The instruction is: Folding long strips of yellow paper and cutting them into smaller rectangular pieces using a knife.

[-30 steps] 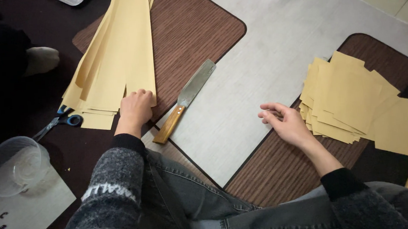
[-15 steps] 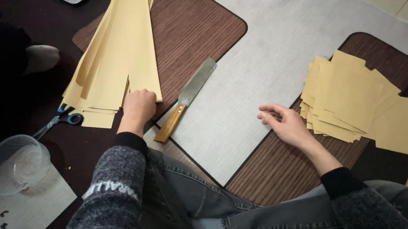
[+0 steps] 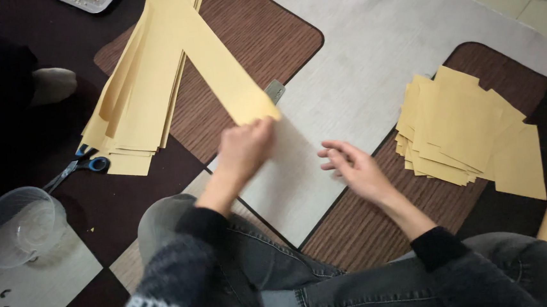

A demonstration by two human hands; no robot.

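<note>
Left hand (image 3: 244,150) closed on near end of yellow strip (image 3: 212,61); strip's long axis runs away up-left over strip stack (image 3: 136,112). Right hand (image 3: 351,167) open, empty, just right of strip end, above grey mat (image 3: 369,57). Cut squares (image 3: 464,127) farther right.

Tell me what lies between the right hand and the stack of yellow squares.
Head view: only bare brown mat lies between the open right hand and the stack of yellow squares.
</note>
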